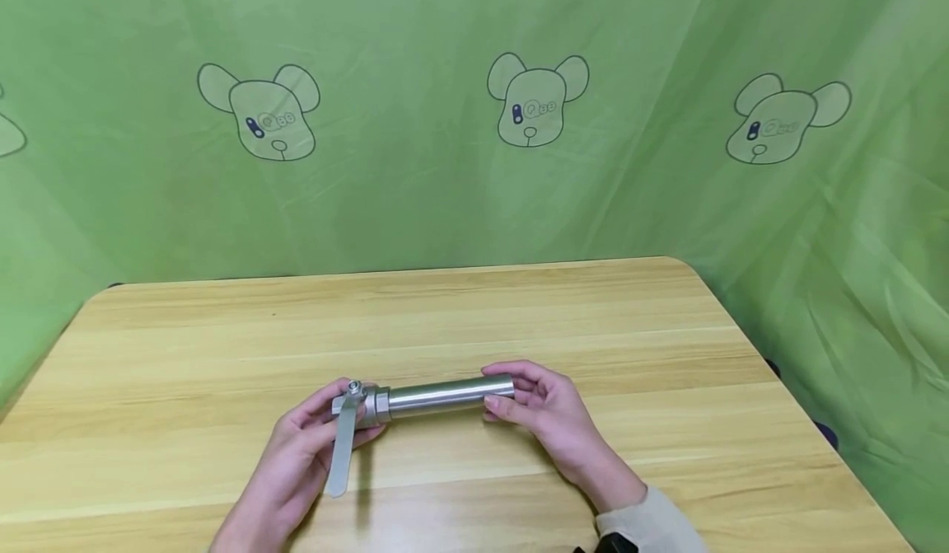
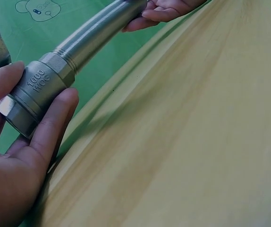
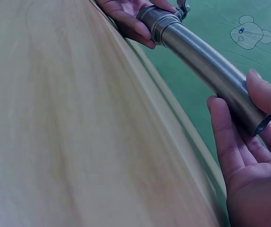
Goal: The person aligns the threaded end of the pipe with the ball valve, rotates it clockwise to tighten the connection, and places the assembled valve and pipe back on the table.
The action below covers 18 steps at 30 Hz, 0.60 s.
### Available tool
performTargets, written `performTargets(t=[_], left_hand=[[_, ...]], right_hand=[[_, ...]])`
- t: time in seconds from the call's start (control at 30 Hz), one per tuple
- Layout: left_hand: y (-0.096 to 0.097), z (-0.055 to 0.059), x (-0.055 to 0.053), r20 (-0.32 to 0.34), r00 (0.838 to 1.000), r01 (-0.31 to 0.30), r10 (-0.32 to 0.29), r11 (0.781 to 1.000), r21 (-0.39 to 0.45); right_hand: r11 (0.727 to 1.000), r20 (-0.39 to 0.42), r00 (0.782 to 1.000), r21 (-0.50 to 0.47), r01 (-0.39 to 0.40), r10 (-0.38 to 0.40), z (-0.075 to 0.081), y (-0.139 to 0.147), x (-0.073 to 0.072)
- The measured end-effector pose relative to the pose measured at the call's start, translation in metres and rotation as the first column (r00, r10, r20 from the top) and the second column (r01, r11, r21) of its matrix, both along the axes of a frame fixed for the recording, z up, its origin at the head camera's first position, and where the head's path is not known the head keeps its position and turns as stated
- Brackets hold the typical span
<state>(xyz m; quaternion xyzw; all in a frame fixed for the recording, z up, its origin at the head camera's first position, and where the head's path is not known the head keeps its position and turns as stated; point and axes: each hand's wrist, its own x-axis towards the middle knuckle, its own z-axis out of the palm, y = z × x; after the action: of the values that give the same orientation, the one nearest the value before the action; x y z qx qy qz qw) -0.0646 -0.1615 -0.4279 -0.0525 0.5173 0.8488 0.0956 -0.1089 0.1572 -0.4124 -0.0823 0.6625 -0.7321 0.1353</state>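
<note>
My left hand point(image 1: 296, 446) grips a steel ball valve point(image 2: 38, 85) by its body, which is stamped "1000 WOG". The valve's flat lever handle point(image 1: 342, 454) points down toward me in the head view. From the valve's right end runs a smooth metal pipe point(image 1: 445, 395), its threaded end seated at the hex collar. Around the pipe's free end, my right hand point(image 1: 552, 421) curls thumb and fingers. In the right wrist view the open bore of the pipe point(image 3: 211, 71) shows beside the palm. Valve and pipe are held nearly level above the table.
A wood-grain table point(image 1: 630, 330) with rounded corners spreads under both hands. Behind it and to the right hangs a green curtain point(image 1: 415, 199) printed with mouse heads. A dark band point(image 1: 619, 543) is at the right wrist by the light sleeve point(image 1: 652, 524).
</note>
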Motion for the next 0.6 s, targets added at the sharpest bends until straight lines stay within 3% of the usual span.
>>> performTargets(t=[0.6], left_hand=[[-0.0011, -0.0003, 0.0006, -0.045, 0.999, 0.024, -0.025, 1.000, -0.005]], right_hand=[[0.997, -0.042, 0.999, 0.079, -0.018, 0.022, -0.0022, 0.0000, -0.0004]])
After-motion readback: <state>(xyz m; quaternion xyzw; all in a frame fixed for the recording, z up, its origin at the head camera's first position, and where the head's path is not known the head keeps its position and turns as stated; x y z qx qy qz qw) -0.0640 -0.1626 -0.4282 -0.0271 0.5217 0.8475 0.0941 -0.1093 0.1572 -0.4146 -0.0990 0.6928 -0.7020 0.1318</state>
